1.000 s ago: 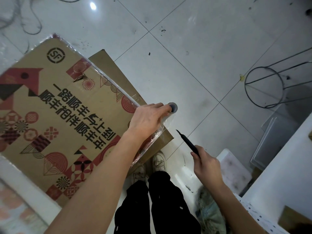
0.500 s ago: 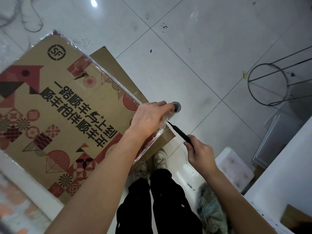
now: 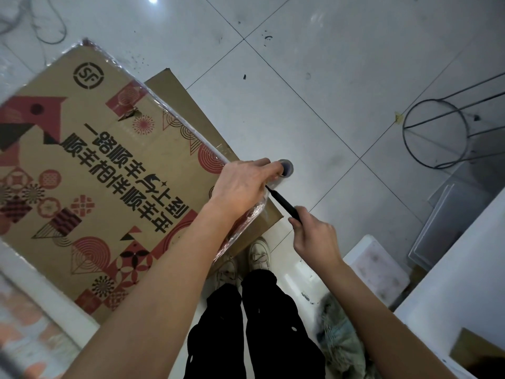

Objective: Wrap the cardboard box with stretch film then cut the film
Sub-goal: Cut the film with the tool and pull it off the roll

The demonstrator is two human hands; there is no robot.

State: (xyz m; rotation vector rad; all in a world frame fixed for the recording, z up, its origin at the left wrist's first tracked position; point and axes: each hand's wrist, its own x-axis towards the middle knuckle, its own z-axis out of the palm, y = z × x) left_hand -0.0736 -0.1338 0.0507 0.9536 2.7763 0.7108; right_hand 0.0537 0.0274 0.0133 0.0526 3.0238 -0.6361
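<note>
Wrapping's looking basically done imo: cardboard box is sitting film-covered on the floor, left hand is gripping the stretch film roll w/ curled fingers, right hand is pinching the cutter against the film, cut not finished yet.

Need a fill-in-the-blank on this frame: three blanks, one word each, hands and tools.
1. The left hand grips the stretch film ____.
2. The right hand holds a black ____.
3. The cardboard box bears the round logo ____ near its top corner.

Missing words: roll; cutter; SF
</note>
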